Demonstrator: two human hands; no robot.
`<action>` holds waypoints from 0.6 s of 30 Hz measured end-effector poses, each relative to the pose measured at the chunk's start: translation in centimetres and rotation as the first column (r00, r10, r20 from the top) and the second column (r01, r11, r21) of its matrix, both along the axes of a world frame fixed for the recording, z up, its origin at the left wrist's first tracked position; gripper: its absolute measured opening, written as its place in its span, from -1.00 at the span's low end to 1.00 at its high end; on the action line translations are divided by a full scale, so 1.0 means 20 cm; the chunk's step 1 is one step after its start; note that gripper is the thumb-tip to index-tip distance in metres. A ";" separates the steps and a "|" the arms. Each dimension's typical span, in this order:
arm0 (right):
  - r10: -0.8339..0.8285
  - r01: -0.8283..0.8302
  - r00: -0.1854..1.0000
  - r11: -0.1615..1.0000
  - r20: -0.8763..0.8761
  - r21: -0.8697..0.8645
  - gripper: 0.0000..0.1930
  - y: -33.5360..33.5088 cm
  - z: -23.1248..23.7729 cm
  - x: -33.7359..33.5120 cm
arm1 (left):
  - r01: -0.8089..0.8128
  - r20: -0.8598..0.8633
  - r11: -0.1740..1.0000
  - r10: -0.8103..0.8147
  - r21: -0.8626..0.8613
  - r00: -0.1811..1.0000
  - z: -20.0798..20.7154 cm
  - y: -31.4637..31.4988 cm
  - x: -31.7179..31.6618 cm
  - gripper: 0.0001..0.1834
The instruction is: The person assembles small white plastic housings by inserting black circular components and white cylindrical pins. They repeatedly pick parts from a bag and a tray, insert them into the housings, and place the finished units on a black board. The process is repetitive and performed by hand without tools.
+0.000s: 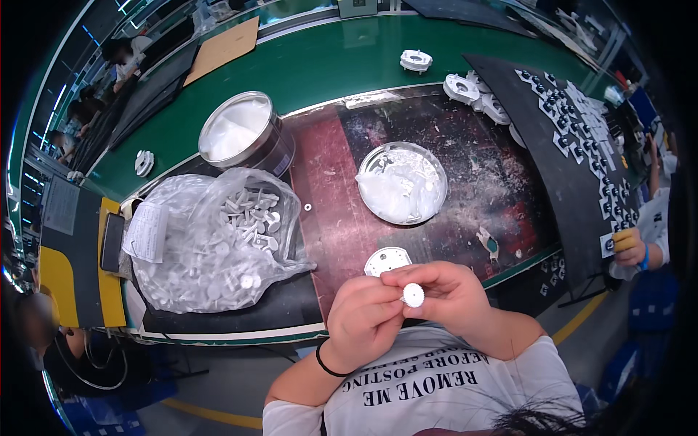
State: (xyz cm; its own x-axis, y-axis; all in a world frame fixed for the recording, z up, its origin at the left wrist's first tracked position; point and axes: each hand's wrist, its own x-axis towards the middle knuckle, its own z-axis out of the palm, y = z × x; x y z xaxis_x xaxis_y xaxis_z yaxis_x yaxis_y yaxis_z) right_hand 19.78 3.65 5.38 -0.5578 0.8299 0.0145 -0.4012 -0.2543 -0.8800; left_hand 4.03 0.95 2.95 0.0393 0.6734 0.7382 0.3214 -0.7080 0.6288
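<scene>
A small white plastic gear (413, 295) with fine teeth is between my two hands, close to my chest at the near edge of the bench. My right hand (459, 296) has its thumb and forefinger closed around the gear from the right. From the left, the pinched fingertips of my left hand (363, 318) meet it; its back and any stem are hidden behind the fingers. Just beyond my fingers lies a round white plate (385, 259) with small holes, partly covered by my hands.
A clear bag (211, 247) of white stemmed gears lies left, near a metal tin (280, 145). Ahead stands a round metal bowl (440, 196) holding whitish material. White housings (462, 89) sit at the back right, beside a black board (520, 102) of small parts. Another person's hand (631, 247) is far right.
</scene>
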 end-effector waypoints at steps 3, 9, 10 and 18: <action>-0.028 0.025 0.997 0.999 0.065 0.048 -0.70 0.01 0.00 0.03 | 0.013 -0.086 1.000 -0.012 0.012 0.996 0.02 0.01 0.00 -0.70; -0.520 0.221 0.782 0.748 0.345 0.626 -0.74 0.27 -0.01 0.17 | -0.160 -0.185 0.987 0.158 0.003 0.970 0.03 0.00 -0.11 -0.71; -0.610 0.265 0.704 0.701 0.365 0.662 -0.75 0.32 -0.03 0.18 | -0.188 -0.180 0.982 0.185 0.001 0.966 0.01 0.00 -0.13 -0.72; -0.786 -0.117 0.401 0.466 0.471 0.877 -0.89 0.53 -0.11 0.29 | -0.226 -0.167 0.969 0.208 -0.097 0.964 -0.07 -0.02 -0.21 -0.77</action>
